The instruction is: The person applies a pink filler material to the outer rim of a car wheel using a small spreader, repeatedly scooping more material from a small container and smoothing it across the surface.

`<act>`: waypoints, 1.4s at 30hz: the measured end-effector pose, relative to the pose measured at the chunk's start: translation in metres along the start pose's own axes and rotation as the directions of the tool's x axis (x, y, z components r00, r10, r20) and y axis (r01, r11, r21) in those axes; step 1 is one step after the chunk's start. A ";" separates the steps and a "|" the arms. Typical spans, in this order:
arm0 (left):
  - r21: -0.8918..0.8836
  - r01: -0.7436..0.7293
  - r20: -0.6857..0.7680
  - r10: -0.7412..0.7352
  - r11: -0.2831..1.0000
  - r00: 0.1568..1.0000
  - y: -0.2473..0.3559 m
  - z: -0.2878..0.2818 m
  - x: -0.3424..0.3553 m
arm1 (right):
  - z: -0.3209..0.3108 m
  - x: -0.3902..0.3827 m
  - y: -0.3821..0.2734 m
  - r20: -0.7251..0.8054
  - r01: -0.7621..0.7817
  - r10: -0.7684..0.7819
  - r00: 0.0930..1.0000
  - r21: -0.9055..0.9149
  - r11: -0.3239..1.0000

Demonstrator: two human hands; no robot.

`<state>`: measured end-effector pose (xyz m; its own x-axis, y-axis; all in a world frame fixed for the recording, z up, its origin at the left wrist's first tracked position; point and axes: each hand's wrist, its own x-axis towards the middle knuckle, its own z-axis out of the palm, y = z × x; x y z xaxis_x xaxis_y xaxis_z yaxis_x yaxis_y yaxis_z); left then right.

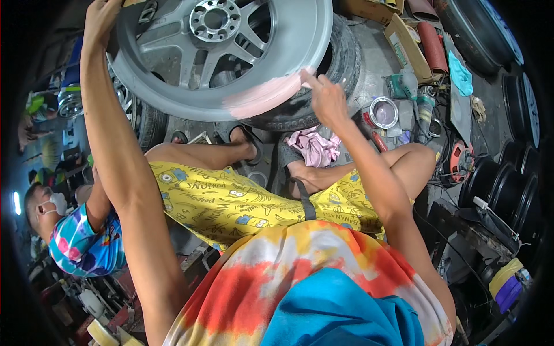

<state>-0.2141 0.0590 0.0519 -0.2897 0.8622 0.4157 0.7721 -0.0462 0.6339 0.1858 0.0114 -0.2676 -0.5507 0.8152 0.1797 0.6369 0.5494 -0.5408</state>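
A grey alloy wheel rim (216, 60) lies tilted in front of me, over a black tyre (288, 115). Along its near right lip runs a smooth band of pink filler paste (262, 98). My right hand (328, 101) is at the right end of this band, fingers pinched against the lip; a small pinkish piece at the fingertips is too small to name. At the upper left my left hand (103, 20) is closed at the rim's outer edge, its fingertips partly cut off by the picture's border.
A crumpled pink cloth (314, 147) lies by my foot. Right of the tyre stand an open tin (382, 112), a green power tool (404, 85) and a cardboard box (407, 49). Black wheels (502, 190) line the right side. A masked person (86, 230) sits at left.
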 end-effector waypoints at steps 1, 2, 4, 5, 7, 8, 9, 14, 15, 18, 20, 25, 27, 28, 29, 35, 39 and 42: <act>0.001 0.000 0.000 0.000 1.000 1.000 -0.001 -0.001 0.000 | 0.006 -0.007 -0.010 0.005 -0.033 0.033 0.999 0.091 0.995; 0.007 -0.009 -0.001 0.009 1.000 1.000 -0.001 -0.001 0.001 | 0.011 -0.017 -0.019 -0.029 -0.011 0.016 0.999 0.168 0.986; 0.014 -0.015 0.001 0.015 1.000 1.000 -0.001 -0.002 -0.001 | 0.012 -0.030 -0.051 -0.041 -0.008 0.019 0.999 0.258 0.966; 0.003 -0.012 0.004 0.012 1.000 1.000 0.001 -0.002 -0.003 | 0.013 -0.036 -0.067 -0.055 -0.005 0.025 0.998 0.343 0.939; -0.009 -0.011 0.009 0.011 1.000 1.000 0.004 -0.002 -0.004 | 0.016 -0.044 -0.094 -0.058 -0.011 0.040 0.998 0.429 0.903; 0.009 -0.004 0.010 0.004 1.000 1.000 0.006 -0.002 -0.004 | 0.017 -0.046 -0.105 -0.076 0.019 0.018 0.997 0.463 0.886; 0.031 0.005 0.007 -0.005 1.000 1.000 0.006 -0.004 -0.004 | 0.015 -0.047 -0.117 -0.022 0.001 0.010 1.000 0.465 0.885; 0.031 0.000 0.003 0.000 1.000 1.000 0.000 -0.001 -0.001 | 0.014 -0.048 -0.157 -0.094 0.087 -0.046 0.995 0.502 0.860; 0.021 -0.002 0.006 0.002 1.000 1.000 0.002 0.001 -0.001 | 0.013 -0.048 -0.162 -0.066 0.083 -0.059 0.996 0.490 0.868; 0.007 0.023 0.024 -0.023 1.000 0.999 0.007 -0.002 -0.003 | 0.020 -0.053 -0.163 -0.143 0.157 -0.103 0.984 0.454 0.877; 0.008 0.009 0.023 -0.009 1.000 1.000 -0.003 -0.007 0.000 | 0.023 -0.057 -0.157 -0.163 0.205 -0.155 0.974 0.359 0.911; 0.001 -0.003 0.021 0.003 1.000 1.000 -0.002 -0.003 0.001 | 0.034 -0.064 -0.114 -0.201 0.107 -0.060 0.978 0.232 0.967; -0.046 -0.005 0.037 0.007 0.999 0.999 -0.001 0.001 0.000 | 0.034 -0.069 -0.108 -0.150 0.036 -0.007 0.989 0.188 0.982; -0.048 -0.007 0.039 0.009 0.999 0.999 -0.001 0.002 0.001 | 0.037 -0.070 -0.109 -0.151 0.033 -0.005 0.988 0.187 0.982; -0.032 -0.004 0.040 0.005 0.999 0.999 -0.002 0.004 0.002 | 0.040 -0.070 -0.112 -0.192 0.046 0.000 0.981 0.231 0.972; -0.021 0.147 0.018 -0.147 0.989 0.989 -0.066 -0.027 0.032 | 0.043 -0.064 -0.150 -0.240 0.174 -0.091 0.967 0.355 0.919; 0.000 0.152 -0.037 -0.152 0.988 0.988 -0.049 -0.014 0.023 | 0.041 -0.064 -0.153 -0.237 0.209 -0.137 0.962 0.314 0.926; 0.020 0.137 -0.049 -0.136 0.990 0.990 -0.031 -0.011 0.016 | 0.046 -0.068 -0.137 -0.244 0.226 -0.164 0.956 0.255 0.940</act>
<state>-0.2489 0.0686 0.0455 -0.4190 0.8347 0.3574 0.7363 0.0821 0.6716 0.1111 -0.1279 -0.2429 -0.4992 0.7341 0.4604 0.3370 0.6539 -0.6774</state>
